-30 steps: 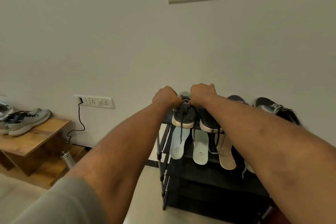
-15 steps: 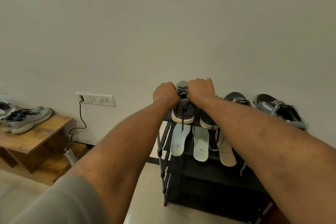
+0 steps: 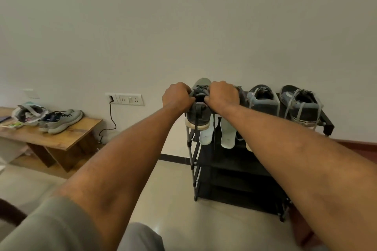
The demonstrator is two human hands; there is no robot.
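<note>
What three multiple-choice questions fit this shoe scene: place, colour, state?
1. Where is the dark shoe? A. wooden bench B. top shelf of the rack C. floor
2. What colour is the rack? A. white B. black C. red
3. What are the left hand and right hand doing? A. hanging idle B. lying flat on the wall C. both gripping the dark shoe
Answers: B, it sits at the top shelf's left end; B, its posts and shelves look black; C, both hands' fingers curl round it.

On my feed I see a soft grey sleeve covering the left upper arm. Both forearms run bare to the left hand and right hand. Similar grey fabric shows at the bottom edge.
</note>
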